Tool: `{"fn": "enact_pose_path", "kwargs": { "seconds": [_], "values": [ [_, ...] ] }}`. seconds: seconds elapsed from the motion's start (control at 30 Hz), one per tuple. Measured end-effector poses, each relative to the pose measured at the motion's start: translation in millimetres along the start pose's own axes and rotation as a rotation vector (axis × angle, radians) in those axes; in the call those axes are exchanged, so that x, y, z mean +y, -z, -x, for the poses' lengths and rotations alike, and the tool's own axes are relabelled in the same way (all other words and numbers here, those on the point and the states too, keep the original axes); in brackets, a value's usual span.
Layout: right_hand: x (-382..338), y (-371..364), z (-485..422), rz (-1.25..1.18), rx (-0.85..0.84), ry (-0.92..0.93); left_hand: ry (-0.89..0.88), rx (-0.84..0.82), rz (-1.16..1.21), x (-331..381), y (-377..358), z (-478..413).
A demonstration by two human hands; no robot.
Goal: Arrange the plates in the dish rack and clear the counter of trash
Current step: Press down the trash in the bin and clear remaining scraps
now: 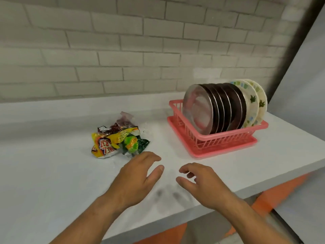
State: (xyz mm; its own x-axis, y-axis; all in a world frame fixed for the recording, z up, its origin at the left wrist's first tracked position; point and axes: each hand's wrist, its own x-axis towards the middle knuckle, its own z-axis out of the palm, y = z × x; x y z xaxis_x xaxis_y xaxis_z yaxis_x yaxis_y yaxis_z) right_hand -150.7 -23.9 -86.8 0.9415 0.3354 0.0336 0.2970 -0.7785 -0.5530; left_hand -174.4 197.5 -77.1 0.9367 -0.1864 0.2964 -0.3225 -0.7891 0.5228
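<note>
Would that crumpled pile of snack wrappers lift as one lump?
Probably not: the pile of crumpled foil and plastic snack wrappers looks like several separate bags, so some may drop. They look thin and creased, so likely light and floppy. Pushed, they would probably slide on the smooth white counter.

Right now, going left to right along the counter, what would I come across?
Crumpled snack wrappers → metal plates → patterned plates. All the plates stand on edge in the pink rack.

Plates (219, 110) upright in rack (219, 140); wrappers (117, 140) on counter (52, 173).
</note>
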Motion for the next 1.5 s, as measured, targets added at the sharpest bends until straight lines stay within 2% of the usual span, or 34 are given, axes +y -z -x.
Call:
{"fn": "enact_pose_path", "kwargs": {
  "seconds": [0.2,0.4,0.57,0.63,0.83,1.0,1.07,1.2,1.27,1.33,1.4,1.5],
  "values": [
    [-52.8,-41.9,-45.8,0.029,-0.002,0.059,-0.003,0.108,-0.043,-68.8,50.5,-17.4],
    [-112.5,-81.8,-86.9,0.261,-0.002,0.201,0.113,0.157,-0.061,-115.2,62.4,-11.8],
    [-116.5,-124.4,-101.8,0.472,-0.196,0.270,0.164,0.156,-0.056,-132.4,64.7,-8.1],
    [-107.7,-135.7,-100.5,0.516,-0.211,0.280,0.168,0.141,-0.052,-136.6,63.1,-7.5],
    [-86.1,-146.4,-99.4,0.419,-0.113,0.265,0.203,0.087,-0.032,-138.6,53.5,-4.4],
    [-68.6,-159.0,-90.5,0.322,0.178,0.364,0.160,0.050,-0.054,-134.9,44.0,-6.4],
    [-60.2,-161.1,-85.1,0.273,0.243,0.396,0.141,0.044,-0.064,-131.3,41.3,-10.1],
    [-43.5,-153.6,-70.5,0.078,0.066,0.253,0.045,0.057,-0.077,-120.0,35.5,-35.5],
    [-37.5,-147.6,-65.5,0.125,0.056,0.215,-0.017,0.024,-0.132,-113.6,25.7,-57.2],
    [-32.3,-140.2,-61.6,0.200,0.100,0.275,-0.014,-0.069,-0.208,-106.8,11.1,-81.1],
    [-27.2,-131.9,-57.7,0.248,0.103,0.302,0.041,-0.215,-0.328,-102.3,-6.9,-101.6],
    [-22.2,-126.9,-54.0,0.347,0.064,0.225,0.157,-0.405,-0.459,-103.8,-37.0,-115.5]
  ]
}}
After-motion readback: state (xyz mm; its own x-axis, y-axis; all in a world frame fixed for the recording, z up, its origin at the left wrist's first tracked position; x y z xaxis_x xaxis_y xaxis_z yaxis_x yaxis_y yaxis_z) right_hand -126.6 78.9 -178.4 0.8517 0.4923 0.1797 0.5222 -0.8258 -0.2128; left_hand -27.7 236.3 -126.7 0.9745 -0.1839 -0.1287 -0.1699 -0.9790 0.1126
